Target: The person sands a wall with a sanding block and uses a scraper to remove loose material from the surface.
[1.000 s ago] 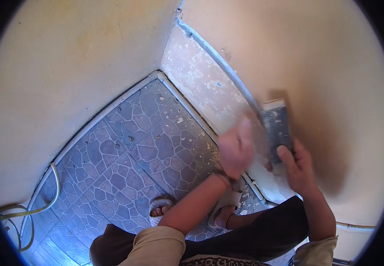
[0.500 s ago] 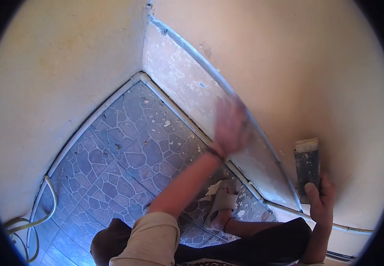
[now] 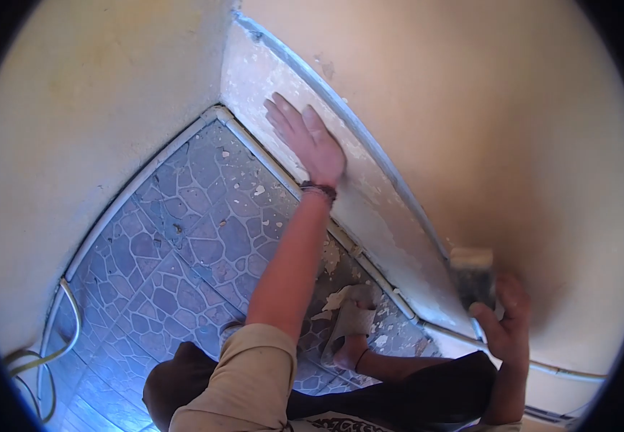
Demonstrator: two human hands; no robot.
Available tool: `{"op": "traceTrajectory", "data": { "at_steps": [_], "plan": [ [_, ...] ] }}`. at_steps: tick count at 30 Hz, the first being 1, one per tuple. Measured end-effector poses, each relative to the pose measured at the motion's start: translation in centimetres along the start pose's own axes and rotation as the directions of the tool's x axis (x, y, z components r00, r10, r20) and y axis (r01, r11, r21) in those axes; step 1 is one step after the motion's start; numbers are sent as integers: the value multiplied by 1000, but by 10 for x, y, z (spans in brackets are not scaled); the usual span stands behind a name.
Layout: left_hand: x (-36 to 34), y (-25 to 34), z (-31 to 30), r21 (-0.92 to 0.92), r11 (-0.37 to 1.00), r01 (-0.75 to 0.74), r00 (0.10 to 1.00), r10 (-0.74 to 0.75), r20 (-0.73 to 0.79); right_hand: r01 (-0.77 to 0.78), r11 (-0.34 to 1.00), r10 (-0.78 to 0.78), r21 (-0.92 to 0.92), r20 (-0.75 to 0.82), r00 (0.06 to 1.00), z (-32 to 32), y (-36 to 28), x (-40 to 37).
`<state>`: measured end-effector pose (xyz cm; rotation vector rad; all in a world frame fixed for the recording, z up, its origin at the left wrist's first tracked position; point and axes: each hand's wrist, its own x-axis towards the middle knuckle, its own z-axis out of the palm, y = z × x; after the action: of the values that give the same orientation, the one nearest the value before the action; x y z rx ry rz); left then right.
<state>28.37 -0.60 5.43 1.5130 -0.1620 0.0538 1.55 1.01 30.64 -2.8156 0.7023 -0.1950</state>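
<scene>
My left hand (image 3: 310, 146) lies flat against the patchy white lower band of wall (image 3: 370, 191), fingers stretched out toward the corner. Dark bracelets circle that wrist. In my right hand (image 3: 506, 317) is a dark, flat block-like tool with a pale end (image 3: 473, 279), held upright by the lower right part of the wall. Its pale end points up, near the blue-grey ledge (image 3: 380, 162) that tops the white band. Exactly what kind of tool it is I cannot tell.
A pale pipe (image 3: 258, 151) runs along the foot of both walls and bends at the corner. Paint flakes (image 3: 259, 190) litter the stone-patterned floor (image 3: 182, 237). My sandalled foot (image 3: 351, 331) stands close to the wall. A looped hose (image 3: 74, 327) hangs at the left.
My left hand has swept along the white band toward the corner, from a blur to a clear flat pose. My right hand has shifted slightly left, with the tool lower and tipped.
</scene>
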Motion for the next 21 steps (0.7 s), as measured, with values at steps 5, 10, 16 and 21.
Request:
{"op": "traceTrajectory", "data": {
  "at_steps": [5, 10, 16, 21],
  "plan": [
    [-139, 39, 29, 33, 997, -70, 997, 69, 44, -37, 996, 26, 83, 129, 991, -1, 3, 9],
    [-192, -9, 30, 87, 995, -39, 994, 31, 102, -223, 890, 209, 397, 79, 975, 2, -24, 22],
    [-62, -33, 9, -55, 913, 404, 915, -403, 36, -72, 947, 38, 314, 114, 993, 15, -31, 34],
    [-162, 40, 7, -57, 996, 69, 973, -54, 225, -213, 798, 171, 564, 127, 977, 29, -33, 81]
  ]
}}
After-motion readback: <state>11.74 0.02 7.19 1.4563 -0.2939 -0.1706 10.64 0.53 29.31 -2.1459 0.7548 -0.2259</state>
